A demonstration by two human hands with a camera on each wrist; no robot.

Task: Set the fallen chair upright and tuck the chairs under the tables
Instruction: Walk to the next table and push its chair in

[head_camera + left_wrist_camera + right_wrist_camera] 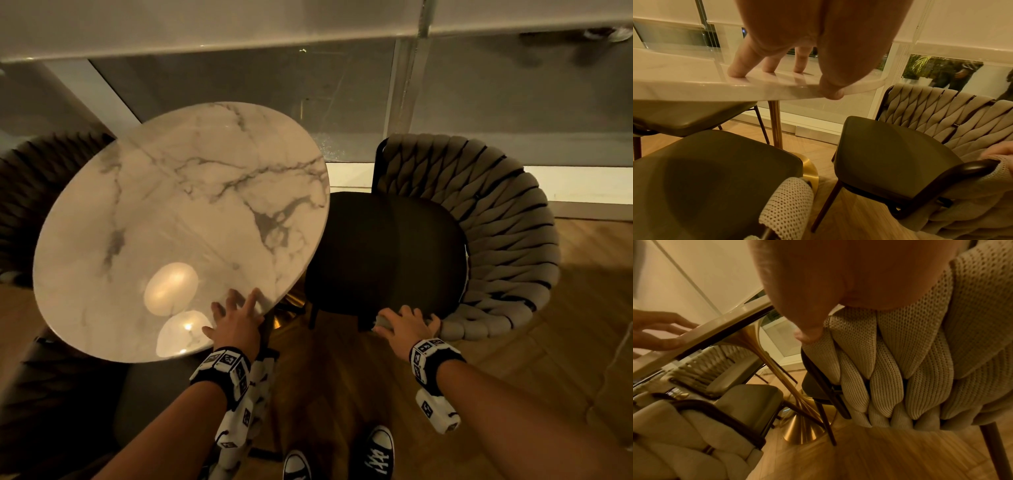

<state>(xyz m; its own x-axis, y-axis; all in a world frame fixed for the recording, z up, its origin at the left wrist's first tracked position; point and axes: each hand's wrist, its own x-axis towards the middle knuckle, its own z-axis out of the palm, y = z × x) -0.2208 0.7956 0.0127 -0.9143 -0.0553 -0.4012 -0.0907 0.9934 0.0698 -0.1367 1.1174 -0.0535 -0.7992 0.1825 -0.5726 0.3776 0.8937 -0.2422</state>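
Observation:
A round white marble table (pixel 178 222) stands on a gold pedestal (pixel 774 123). To its right a chair (pixel 387 253) with a dark seat and a woven beige back (pixel 507 233) stands upright, the seat's front edge just under the table rim. My left hand (pixel 236 318) rests on the near table edge: the left wrist view shows straight fingers (pixel 735 71) on the top and the thumb against the rim. My right hand (pixel 407 323) grips the near end of the woven back, with its thumb (pixel 807 335) pressed on the knit.
Two more chairs of the same kind sit around the table, one at the far left (pixel 41 192) and one at the near left (pixel 51 411), their seats (pixel 715 178) under the top. A glass wall (pixel 479 113) runs behind. Wooden floor (pixel 565 342) lies to the right. My shoes (pixel 376 452) are below.

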